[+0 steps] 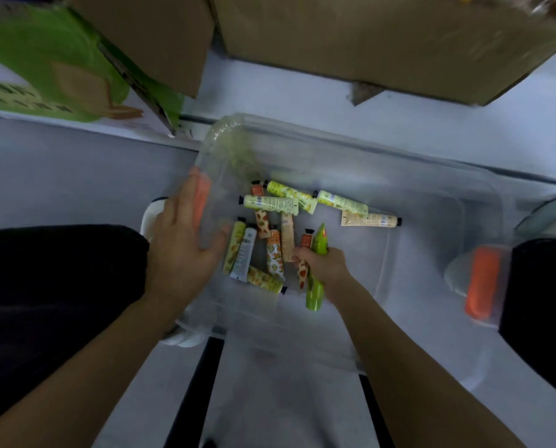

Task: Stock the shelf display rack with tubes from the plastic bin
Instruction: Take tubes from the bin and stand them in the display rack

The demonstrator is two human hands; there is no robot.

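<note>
1. The clear plastic bin (367, 147) sits on a pale floor
2. The right hand (325, 265) is down inside the bin, fingers curled tight round a green tube (315, 294) whose cap end points toward the person
3. The left hand (186, 244) lies flat against the bin's left wall, fingers straight and holding nothing, just beside an orange latch (201, 197)
4. The other tubes (272, 202), yellow-green and orange-patterned, lie loose on the bin's bottom, left of and beyond the right hand
5. Cardboard boxes (383, 43) and a green carton (43, 59) stand beyond the bin
</note>
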